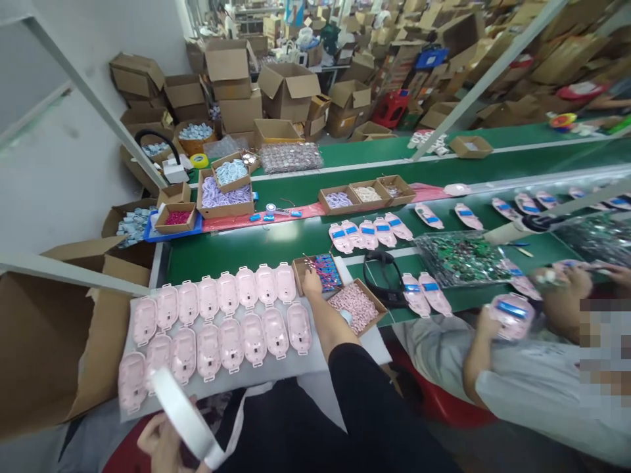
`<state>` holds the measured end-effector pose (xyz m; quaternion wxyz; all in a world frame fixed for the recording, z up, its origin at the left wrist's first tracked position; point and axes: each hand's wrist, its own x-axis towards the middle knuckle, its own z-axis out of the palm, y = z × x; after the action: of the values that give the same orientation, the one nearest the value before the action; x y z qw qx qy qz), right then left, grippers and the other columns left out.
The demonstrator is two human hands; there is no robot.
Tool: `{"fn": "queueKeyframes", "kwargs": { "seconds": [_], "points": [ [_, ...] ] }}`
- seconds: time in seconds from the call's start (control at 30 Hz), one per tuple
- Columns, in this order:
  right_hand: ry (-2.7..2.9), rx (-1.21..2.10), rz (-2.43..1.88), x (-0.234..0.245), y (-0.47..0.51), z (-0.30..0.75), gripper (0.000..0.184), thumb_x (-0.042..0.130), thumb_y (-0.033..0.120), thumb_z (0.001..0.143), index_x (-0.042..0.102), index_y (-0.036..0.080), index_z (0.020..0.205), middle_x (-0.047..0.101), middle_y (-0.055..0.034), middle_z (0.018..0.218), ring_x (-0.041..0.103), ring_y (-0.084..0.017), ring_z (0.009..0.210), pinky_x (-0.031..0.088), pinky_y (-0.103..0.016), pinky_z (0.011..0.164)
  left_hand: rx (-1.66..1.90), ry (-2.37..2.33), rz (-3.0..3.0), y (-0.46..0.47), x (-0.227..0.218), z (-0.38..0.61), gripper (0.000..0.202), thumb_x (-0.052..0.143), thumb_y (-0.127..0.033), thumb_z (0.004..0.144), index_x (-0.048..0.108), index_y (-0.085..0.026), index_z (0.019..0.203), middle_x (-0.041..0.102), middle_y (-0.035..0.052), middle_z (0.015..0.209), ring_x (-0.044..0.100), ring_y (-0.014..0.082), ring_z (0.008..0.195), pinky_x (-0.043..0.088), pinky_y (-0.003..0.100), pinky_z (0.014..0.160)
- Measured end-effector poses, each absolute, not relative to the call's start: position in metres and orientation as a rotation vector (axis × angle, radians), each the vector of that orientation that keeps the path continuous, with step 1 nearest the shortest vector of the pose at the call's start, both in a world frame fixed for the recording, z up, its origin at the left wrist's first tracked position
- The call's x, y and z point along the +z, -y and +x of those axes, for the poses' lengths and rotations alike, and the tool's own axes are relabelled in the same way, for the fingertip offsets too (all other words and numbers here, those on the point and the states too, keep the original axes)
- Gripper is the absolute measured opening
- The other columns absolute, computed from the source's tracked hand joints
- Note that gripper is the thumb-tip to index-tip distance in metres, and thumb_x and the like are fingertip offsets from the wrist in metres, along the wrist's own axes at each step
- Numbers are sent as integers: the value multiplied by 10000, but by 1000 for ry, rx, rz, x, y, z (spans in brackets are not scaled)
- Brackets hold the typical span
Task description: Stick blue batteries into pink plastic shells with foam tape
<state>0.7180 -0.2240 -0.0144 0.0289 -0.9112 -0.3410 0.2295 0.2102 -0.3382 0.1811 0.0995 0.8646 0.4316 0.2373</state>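
Observation:
My left hand [162, 443] is low at the bottom left, fingers closed on a white roll of tape [185, 415] held over my lap. My right hand [311, 282] reaches forward to a small cardboard box of blue parts with wires [323, 270]; its fingers are curled at the box's near edge, and I cannot make out whether they pinch anything. Several pink plastic shells [221, 322] lie in two rows on a grey sheet [276, 371] in front of me. A second box with small pink pieces [355, 306] sits just right of my forearm.
A co-worker sits at my right, a hand holding a pink shell with a blue part [510, 314]. The green conveyor [246, 246] carries more pink shells, trays of circuit boards [458, 257] and small boxes. A large open carton [49, 335] stands at my left. Stacked cartons fill the background.

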Motion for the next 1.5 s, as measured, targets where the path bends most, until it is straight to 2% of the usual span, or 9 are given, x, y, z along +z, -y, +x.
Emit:
{"fn": "queueKeyframes", "kwargs": {
  "seconds": [0.13, 0.23, 0.4, 0.53, 0.73, 0.83, 0.93, 1.2, 1.5],
  "points": [
    [1027, 692, -2824, -21, 224, 720, 459, 362, 140, 1031, 639, 170, 1397, 449, -242, 1487, 593, -294, 1219, 488, -410, 985, 804, -1305, 2632, 337, 191, 200, 711, 711, -357, 666, 589, -302, 1365, 746, 117, 1060, 643, 403, 975, 504, 553, 812],
    [998, 716, -2787, -38, 225, 727, 456, 360, 141, 1028, 628, 187, 1395, 464, -228, 1453, 668, -262, 1110, 509, -394, 939, 839, -1396, 2618, 340, 193, 195, 754, 699, -329, 668, 583, -296, 1411, 747, 113, 1067, 635, 392, 980, 513, 540, 825],
    [741, 615, -2558, -50, 228, 732, 457, 548, 204, 960, 590, 165, 1413, 545, -215, 1438, 687, -283, 1156, 506, -405, 1036, 752, -1388, 2606, 344, 195, 188, 687, 690, -299, 670, 645, -270, 1354, 764, 129, 1126, 640, 376, 984, 503, 539, 882],
    [514, 466, -2171, -28, 242, 729, 476, 638, 364, 899, 602, 147, 1321, 695, -178, 1311, 653, -283, 1220, 460, -459, 1139, 729, -1265, 2703, 329, 200, 180, 713, 692, -289, 684, 635, -237, 1393, 765, 155, 1213, 632, 353, 963, 495, 502, 877],
    [231, 434, -1582, 3, 290, 723, 649, 762, 601, 734, 534, 196, 1187, 737, -119, 1139, 727, -214, 1025, 580, -411, 985, 619, -1130, 2750, 297, 200, 176, 644, 694, -293, 717, 677, -204, 1355, 745, 156, 1296, 622, 321, 945, 488, 474, 911],
    [56, 481, -1476, 23, 298, 719, 734, 878, 602, 593, 527, 207, 1102, 737, -66, 1020, 738, -197, 906, 609, -417, 937, 595, -1064, 2738, 286, 197, 182, 607, 690, -307, 734, 693, -171, 1326, 734, 171, 1313, 623, 318, 961, 481, 467, 913],
    [132, 506, -1455, 58, 301, 705, 770, 968, 525, 500, 568, 203, 1073, 758, -98, 1076, 746, -231, 1003, 597, -433, 993, 565, -1001, 2753, 277, 197, 192, 611, 704, -346, 732, 704, -151, 1311, 735, 177, 1306, 631, 323, 981, 473, 471, 925],
    [959, 910, -1496, 177, 353, 585, 590, 873, 529, 797, 587, 243, 1227, 795, -110, 1127, 758, -261, 1088, 598, -475, 1027, 298, -987, 2734, 266, 216, 207, 586, 761, -444, 714, 771, -227, 1258, 767, 117, 1231, 644, 320, 1032, 418, 508, 1055],
    [1545, 1319, -1461, 239, 335, 534, 500, 726, 552, 914, 600, 249, 1291, 770, -86, 1148, 755, -269, 1063, 598, -427, 980, 194, -838, 2816, 269, 224, 207, 614, 772, -475, 751, 741, -303, 1339, 771, 65, 1241, 562, 311, 1047, 262, 591, 1207]
  ]
}}
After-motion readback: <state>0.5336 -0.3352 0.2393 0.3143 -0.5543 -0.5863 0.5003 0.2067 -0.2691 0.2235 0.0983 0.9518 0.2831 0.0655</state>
